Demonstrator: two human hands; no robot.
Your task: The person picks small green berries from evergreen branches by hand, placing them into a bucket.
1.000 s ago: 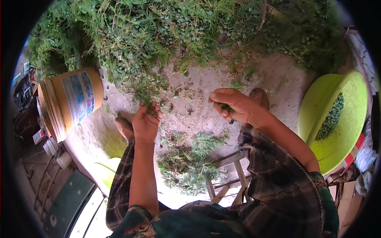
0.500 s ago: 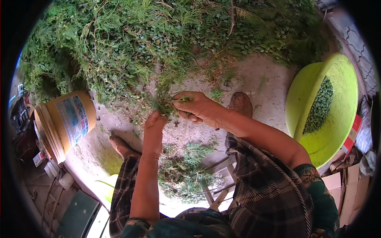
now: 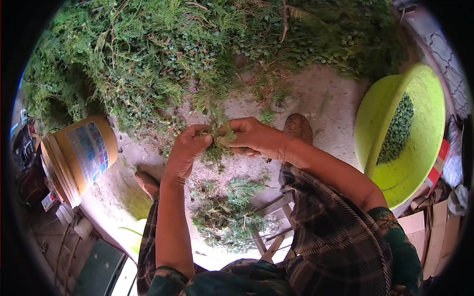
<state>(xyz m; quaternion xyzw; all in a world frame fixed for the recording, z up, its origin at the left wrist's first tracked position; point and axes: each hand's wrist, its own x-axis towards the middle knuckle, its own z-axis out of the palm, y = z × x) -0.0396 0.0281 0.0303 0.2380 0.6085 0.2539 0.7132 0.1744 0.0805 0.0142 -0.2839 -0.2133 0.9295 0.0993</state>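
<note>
Between my two hands is a small green conifer sprig (image 3: pixel 216 134), above the ground. My left hand (image 3: pixel 186 150) pinches it from the left with thumb and forefinger. From the right, my right hand (image 3: pixel 254 137) has its thumb and forefinger closed at the sprig, its other fingers curled under; whether loose bits lie in that palm is hidden. Beyond my hands spreads a big heap of conifer branches (image 3: pixel 168 59) with small bluish-green cones among the leaves. A smaller pile of sprigs (image 3: pixel 232 204) lies below my hands, between my legs.
To the right a lime-green basin (image 3: pixel 419 158) stands tilted, with a mound of green cones (image 3: pixel 397 130) inside. A yellow bucket (image 3: pixel 106 143) with a label is at the left. Cardboard (image 3: pixel 437 232) leans at the lower right, and a wooden frame (image 3: pixel 271 237) is by my knees.
My left hand has turned and lifted a little, its thumb and forefinger now showing on the sprig. The sprig has shifted slightly right, and my right hand has moved slightly right.
</note>
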